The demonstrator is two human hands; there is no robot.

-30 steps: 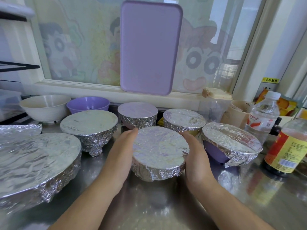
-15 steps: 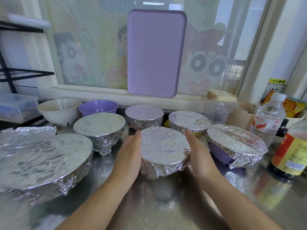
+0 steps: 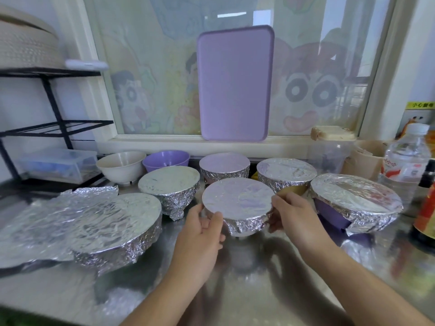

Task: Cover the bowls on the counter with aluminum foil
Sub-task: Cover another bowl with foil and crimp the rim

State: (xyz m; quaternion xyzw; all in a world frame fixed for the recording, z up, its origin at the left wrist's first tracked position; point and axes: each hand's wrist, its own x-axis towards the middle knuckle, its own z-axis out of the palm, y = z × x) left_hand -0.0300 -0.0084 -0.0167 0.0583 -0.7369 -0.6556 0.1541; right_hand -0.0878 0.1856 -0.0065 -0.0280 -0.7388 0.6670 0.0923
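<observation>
A small foil-covered bowl [image 3: 237, 203] stands at the middle of the steel counter [image 3: 247, 278]. My left hand [image 3: 202, 234] cups its left side, fingers on the foil under the rim. My right hand [image 3: 292, 217] presses the foil at its right side. Around it stand several more foil-covered bowls: a large one [image 3: 113, 229] at the left, one [image 3: 169, 187] behind it, two at the back [image 3: 224, 167] [image 3: 286, 175], and a purple one [image 3: 355, 203] at the right. A white bowl [image 3: 121, 164] and a purple bowl [image 3: 166, 160] at the back left are bare.
A loose foil sheet [image 3: 35, 222] lies at the far left. A purple tray [image 3: 234, 83] leans on the window. A black rack [image 3: 54, 128] stands at the left. A water bottle [image 3: 406, 161], a sauce bottle [image 3: 426, 215] and a clear container [image 3: 332, 151] crowd the right side.
The view has tilted up and the bowls sit lower in frame. My hands shifted from flat against the bowl's sides to fingertips pinching the foil under its rim.
</observation>
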